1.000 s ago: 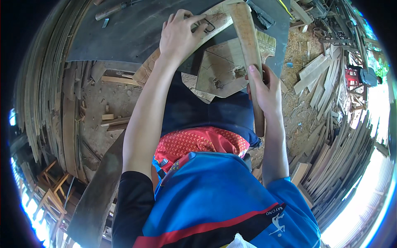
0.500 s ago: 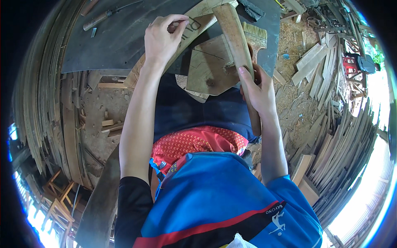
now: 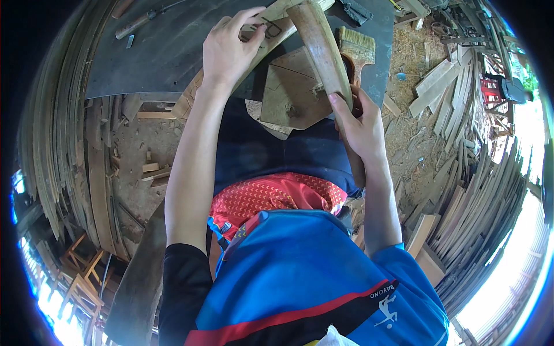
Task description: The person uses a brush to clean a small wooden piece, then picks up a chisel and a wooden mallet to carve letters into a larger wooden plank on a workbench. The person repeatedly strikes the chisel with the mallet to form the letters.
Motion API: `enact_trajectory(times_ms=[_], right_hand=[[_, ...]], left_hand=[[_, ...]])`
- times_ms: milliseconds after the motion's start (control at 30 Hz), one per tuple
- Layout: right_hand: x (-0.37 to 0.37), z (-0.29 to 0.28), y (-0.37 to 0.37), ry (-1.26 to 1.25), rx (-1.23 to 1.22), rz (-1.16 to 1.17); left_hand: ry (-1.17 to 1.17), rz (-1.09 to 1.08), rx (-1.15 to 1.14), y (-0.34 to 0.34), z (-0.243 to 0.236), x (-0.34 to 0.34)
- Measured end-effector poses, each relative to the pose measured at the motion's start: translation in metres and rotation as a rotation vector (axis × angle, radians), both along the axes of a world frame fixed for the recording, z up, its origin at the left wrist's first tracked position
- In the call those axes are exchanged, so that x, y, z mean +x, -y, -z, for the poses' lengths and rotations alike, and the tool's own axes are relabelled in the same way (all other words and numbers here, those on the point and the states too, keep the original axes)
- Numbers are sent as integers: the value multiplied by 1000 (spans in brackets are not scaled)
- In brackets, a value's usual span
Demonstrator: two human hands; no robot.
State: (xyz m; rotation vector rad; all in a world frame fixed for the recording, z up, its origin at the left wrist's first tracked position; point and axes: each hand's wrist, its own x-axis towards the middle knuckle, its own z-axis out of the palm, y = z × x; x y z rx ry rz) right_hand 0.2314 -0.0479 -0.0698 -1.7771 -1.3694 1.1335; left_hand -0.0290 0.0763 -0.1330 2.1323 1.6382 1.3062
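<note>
My right hand [image 3: 365, 122] is closed round a long wooden club [image 3: 321, 49], thick at its upper end and narrower below the grip. The club leans up and to the left. My left hand [image 3: 232, 49] is raised over a curved plank [image 3: 276, 41] with dark written marks. Its thumb and index finger are apart, with nothing visible between them; I cannot tell whether the other fingers touch the plank. Between my hands, a wide angular wood block [image 3: 291, 95] with a crack and a knot sits above my lap, partly covered by the club.
A dark sheet-topped table [image 3: 167, 55] lies ahead, bearing a wooden-handled tool [image 3: 135, 26] at the left. A wide brush [image 3: 356, 49] lies right of the club, near a dark cloth-like item [image 3: 353, 11]. Stacked boards [image 3: 57, 115] line the left; more planks [image 3: 473, 213] lie right.
My left thumb and index finger have spread apart from a closer pinch. The club's top has tipped slightly left, and more of the brush shows.
</note>
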Motion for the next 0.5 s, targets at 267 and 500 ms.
enact_trajectory(times_ms=[267, 500], right_hand=[[3, -3, 0, 22, 35, -11], [-7, -21, 3, 282, 457, -134]], left_hand=[[-26, 23, -80, 7, -20, 0], [85, 41, -151, 11, -21, 5]])
